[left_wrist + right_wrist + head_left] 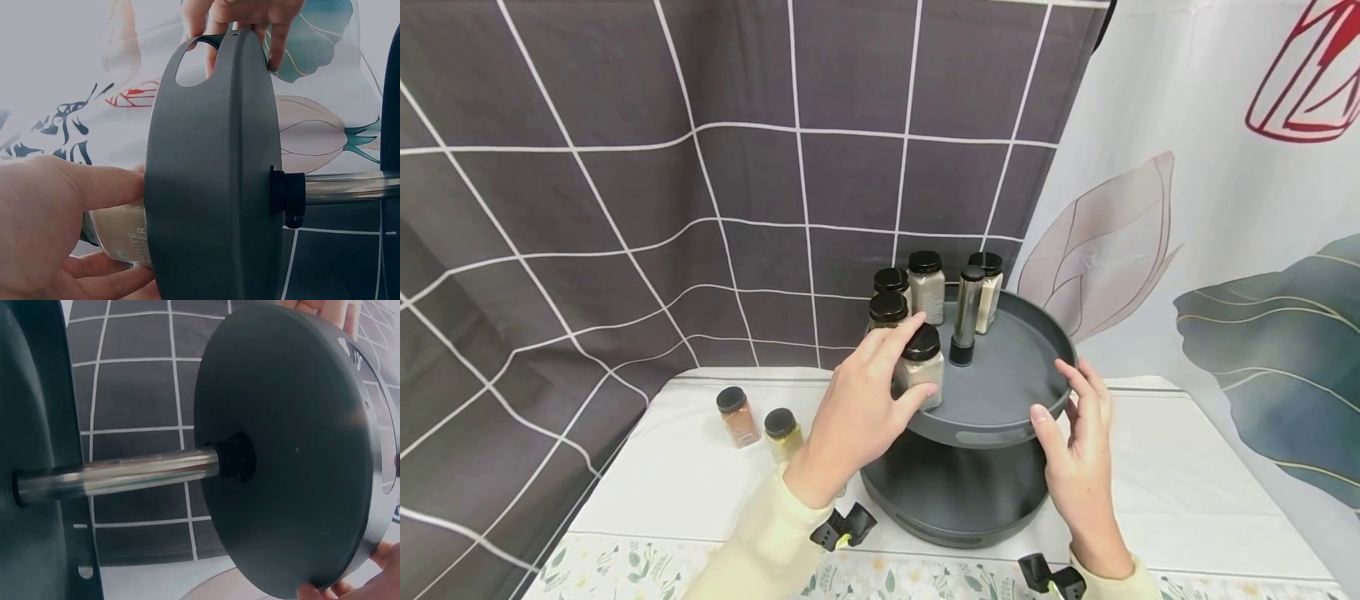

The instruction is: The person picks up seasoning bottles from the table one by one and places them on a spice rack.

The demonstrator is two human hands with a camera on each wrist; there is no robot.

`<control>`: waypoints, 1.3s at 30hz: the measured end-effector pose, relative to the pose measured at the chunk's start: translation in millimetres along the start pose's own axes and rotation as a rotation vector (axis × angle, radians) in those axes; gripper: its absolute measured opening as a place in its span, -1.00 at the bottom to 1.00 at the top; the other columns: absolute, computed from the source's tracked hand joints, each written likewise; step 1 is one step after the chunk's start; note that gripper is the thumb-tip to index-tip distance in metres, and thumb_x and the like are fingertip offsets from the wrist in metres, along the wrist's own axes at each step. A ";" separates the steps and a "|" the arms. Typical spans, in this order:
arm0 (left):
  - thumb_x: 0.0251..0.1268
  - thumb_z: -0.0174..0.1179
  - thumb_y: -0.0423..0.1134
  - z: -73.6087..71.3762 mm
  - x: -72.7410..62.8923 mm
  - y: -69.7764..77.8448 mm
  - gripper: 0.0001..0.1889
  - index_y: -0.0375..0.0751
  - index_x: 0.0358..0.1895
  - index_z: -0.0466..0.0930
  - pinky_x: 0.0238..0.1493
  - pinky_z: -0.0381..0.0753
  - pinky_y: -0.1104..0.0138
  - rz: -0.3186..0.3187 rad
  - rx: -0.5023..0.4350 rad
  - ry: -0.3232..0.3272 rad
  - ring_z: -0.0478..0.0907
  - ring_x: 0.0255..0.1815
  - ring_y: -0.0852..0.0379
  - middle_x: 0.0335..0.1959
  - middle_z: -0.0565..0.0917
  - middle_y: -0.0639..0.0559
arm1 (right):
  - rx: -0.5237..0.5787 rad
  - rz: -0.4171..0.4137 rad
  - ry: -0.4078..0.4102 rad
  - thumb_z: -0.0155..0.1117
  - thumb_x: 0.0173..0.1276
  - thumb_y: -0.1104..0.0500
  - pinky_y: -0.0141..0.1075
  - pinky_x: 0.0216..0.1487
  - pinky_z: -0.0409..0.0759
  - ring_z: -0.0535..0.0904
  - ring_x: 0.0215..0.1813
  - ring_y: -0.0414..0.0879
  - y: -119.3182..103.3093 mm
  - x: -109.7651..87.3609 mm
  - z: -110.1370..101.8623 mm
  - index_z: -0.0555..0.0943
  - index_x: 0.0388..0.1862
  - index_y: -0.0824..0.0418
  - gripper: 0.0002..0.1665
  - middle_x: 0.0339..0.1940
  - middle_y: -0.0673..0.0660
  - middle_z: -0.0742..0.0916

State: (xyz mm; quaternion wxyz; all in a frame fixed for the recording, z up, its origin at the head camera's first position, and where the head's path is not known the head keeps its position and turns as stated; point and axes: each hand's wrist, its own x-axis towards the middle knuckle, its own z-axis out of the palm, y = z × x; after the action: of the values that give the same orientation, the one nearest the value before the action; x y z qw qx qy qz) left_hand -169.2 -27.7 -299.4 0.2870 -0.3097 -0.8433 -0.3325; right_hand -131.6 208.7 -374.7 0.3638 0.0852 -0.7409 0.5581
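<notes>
My left hand (859,404) grips a black-lidded spice jar (929,379) at the left front of the upper tray (1018,367); in the left wrist view the pale jar (120,234) carries a partly hidden label reading like white pepper. The tray is the top tier of a dark grey two-tier stand. With thumb and fingers, my right hand (1081,454) holds the tray's right rim. Behind the gripped jar, several more black-lidded jars (927,287) stand along the tray's left and back, one (990,296) beyond the centre post (967,312).
Below lies the stand's lower tray (955,496), joined by a metal pole (150,475). On the white tabletop to the left are an orange-brown jar (739,418) and a yellow jar (784,435), the latter partly behind my left arm. A dark gridded curtain (745,183) hangs behind.
</notes>
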 end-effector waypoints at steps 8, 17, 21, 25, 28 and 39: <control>0.11 0.53 -0.17 0.5 -1.1 -2.4 -0.16 -0.07 0.48 0.34 -0.03 0.67 0.18 0.000 0.014 -0.008 0.64 -0.02 0.06 0.11 0.62 -0.04 | 0.025 0.041 -0.022 0.16 0.36 0.43 -0.38 0.54 0.08 0.01 0.62 0.01 -2.9 -1.0 -0.1 0.35 0.47 0.30 -0.33 0.62 0.13 0.14; 0.12 0.52 -0.11 -2.8 -2.4 -7.5 -0.13 -0.15 0.49 0.29 0.16 0.61 0.16 -0.023 0.019 -0.025 0.60 0.11 0.03 0.15 0.61 -0.08 | 0.031 0.044 -0.035 0.16 0.36 0.44 -0.49 0.50 0.10 0.02 0.62 0.04 -2.6 0.1 0.5 0.34 0.46 0.32 -0.33 0.64 0.12 0.11; 0.15 0.50 -0.05 -6.5 -2.5 -9.4 -0.15 -0.12 0.49 0.29 0.13 0.62 0.19 -0.038 0.012 -0.025 0.60 0.07 0.08 0.09 0.62 -0.03 | 0.037 0.039 -0.041 0.15 0.35 0.46 -0.52 0.49 0.11 0.00 0.63 0.04 -2.2 0.9 0.0 0.34 0.45 0.34 -0.33 0.64 0.13 0.10; 0.17 0.47 -0.03 -13.3 -3.5 -13.2 -0.19 -0.11 0.47 0.33 0.01 0.66 0.25 -0.062 -0.025 -0.007 0.62 -0.06 0.15 0.02 0.63 0.03 | 0.052 0.043 -0.047 0.16 0.34 0.47 -0.50 0.51 0.07 -0.05 0.64 0.00 -1.9 1.3 -1.1 0.33 0.45 0.34 -0.32 0.65 0.13 0.09; 0.19 0.47 -0.05 -18.8 -5.9 -17.7 -0.23 -0.13 0.45 0.36 -0.03 0.69 0.29 -0.080 -0.077 0.009 0.65 -0.08 0.16 0.01 0.64 0.01 | 0.061 0.045 -0.053 0.17 0.33 0.47 -0.49 0.52 0.05 -0.07 0.65 -0.01 -1.4 1.7 -1.4 0.32 0.46 0.34 -0.30 0.65 0.14 0.08; 0.19 0.47 -0.06 -33.5 -22.5 -38.2 -0.29 -0.08 0.40 0.42 -0.04 0.71 0.26 -0.159 -0.063 0.070 0.65 0.00 0.16 0.02 0.66 0.03 | 0.030 0.040 -0.045 0.21 0.29 0.46 -0.48 0.49 0.12 0.02 0.62 -0.03 -1.0 1.6 -2.5 0.30 0.50 0.28 -0.22 0.62 0.12 0.14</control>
State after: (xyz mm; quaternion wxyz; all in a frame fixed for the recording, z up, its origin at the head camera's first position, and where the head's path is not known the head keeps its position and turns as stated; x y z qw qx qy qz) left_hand -172.6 -82.3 -309.0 0.2792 -0.2388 -0.8439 -0.3910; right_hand -131.1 211.0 -372.6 0.3344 0.0882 -0.7421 0.5742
